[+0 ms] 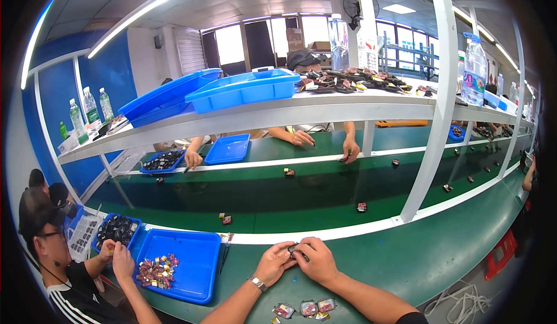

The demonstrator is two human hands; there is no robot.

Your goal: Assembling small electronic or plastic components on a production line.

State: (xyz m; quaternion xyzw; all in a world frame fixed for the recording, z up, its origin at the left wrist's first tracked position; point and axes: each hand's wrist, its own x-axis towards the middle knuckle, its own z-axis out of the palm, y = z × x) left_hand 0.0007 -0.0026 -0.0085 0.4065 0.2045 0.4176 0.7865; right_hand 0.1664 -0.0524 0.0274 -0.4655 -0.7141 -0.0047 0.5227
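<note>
Over the green bench (394,248), my left hand (274,265) and my right hand (316,261) meet fingertip to fingertip. Both are closed on one small black casing (293,249), mostly covered by the fingers, so its details cannot be made out. A metal-band watch circles my left wrist. Closer to me, between my forearms, lie three black-framed casings with reddish boards inside: a left one (284,310), a middle one (308,308) and a right one (326,305). Tiny yellow pieces (322,317) lie beside them. Neither hand touches these.
Left of my forearm stands a blue tray (214,260) with small red, white and yellow parts (158,272). A co-worker (43,225) works beside it. Beyond a white rail, a dark green conveyor (313,199) carries scattered parts. White posts (435,109) support a shelf (255,112) above.
</note>
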